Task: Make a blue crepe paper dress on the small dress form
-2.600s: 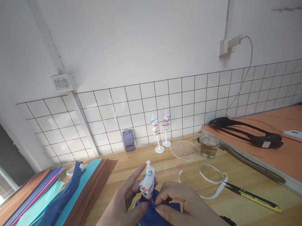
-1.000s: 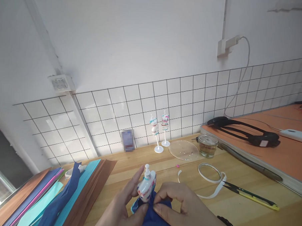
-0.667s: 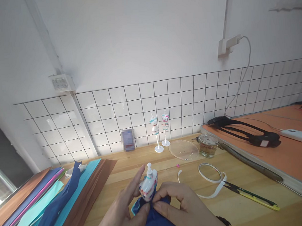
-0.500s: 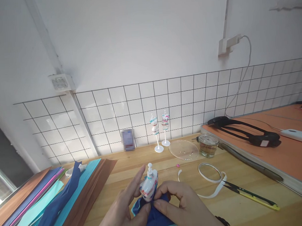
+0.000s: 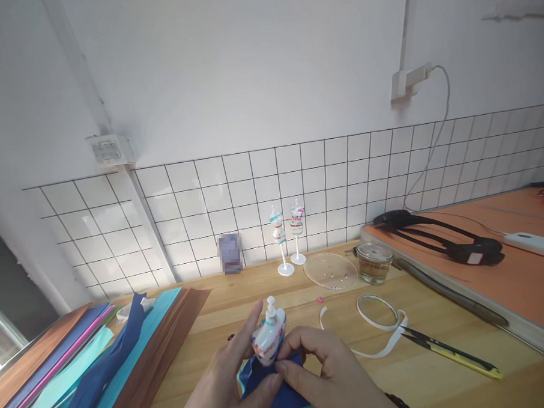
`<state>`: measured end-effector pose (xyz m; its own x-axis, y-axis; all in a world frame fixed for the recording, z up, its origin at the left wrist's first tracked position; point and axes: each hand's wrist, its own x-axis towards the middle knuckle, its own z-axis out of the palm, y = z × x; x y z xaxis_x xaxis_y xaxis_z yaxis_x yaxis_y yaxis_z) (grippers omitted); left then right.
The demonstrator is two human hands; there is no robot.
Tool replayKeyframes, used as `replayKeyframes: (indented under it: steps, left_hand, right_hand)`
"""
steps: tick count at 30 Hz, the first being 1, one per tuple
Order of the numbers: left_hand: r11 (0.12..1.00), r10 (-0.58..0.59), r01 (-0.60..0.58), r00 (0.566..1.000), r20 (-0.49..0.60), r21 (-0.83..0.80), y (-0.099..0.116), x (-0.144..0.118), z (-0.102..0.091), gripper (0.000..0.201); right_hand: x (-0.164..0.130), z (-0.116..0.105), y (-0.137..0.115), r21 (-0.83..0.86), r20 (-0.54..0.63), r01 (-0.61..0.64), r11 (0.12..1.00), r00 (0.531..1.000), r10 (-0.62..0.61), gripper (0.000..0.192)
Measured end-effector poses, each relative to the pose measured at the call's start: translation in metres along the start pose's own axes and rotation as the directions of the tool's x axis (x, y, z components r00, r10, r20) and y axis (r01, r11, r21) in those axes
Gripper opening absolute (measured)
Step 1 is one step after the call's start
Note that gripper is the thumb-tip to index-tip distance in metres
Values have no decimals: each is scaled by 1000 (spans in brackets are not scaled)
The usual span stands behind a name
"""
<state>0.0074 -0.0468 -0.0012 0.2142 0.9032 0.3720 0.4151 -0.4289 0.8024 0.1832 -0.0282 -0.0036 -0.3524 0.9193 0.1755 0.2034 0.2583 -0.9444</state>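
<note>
Head view first — what are the hands doing?

— Both are together low in the middle of the picture. The left hand (image 5: 226, 383) and right hand (image 5: 327, 376) are closed on a small dress form (image 5: 269, 336) and the dark blue cloth (image 5: 266, 387) wrapped around its lower half, thumbs and forefingers pinching the cloth at the waist.

Where does that sit?

— Held just above the wooden table (image 5: 441, 365), near its front edge, tilted a little to the right.

How far along does it look?

— I'd judge partway: the cloth is gathered around the form, but the patterned top is still bare and the fold is held only by fingers, with nothing fastening it that I can see.

Anything else nearby?

— 2 more dress forms (image 5: 288, 236) stand by the tiled wall, beside a clear plate (image 5: 331, 270) and a glass jar (image 5: 374, 262). White ribbon (image 5: 378, 313) and scissors (image 5: 454, 355) lie to the right; a stack of colored sheets (image 5: 80, 357) lies to the left.
</note>
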Motion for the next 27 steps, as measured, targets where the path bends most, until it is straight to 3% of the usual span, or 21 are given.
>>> replayKeyframes:
  steps: [14, 19, 27]
  left_hand:
    - [998, -23, 24, 1000, -5, 50, -11, -4, -5, 63]
    - [989, 34, -29, 999, -33, 143, -8, -5, -6, 68]
    - [975, 70, -66, 997, -13, 214, 3, -6, -9, 71]
  right_hand:
    - [0, -6, -3, -8, 34, 21, 1000, 999, -21, 11]
    - [-2, -4, -4, 15, 45, 9, 1000, 999, -10, 11]
    - [1, -6, 1, 86, 124, 199, 976, 970, -209, 13]
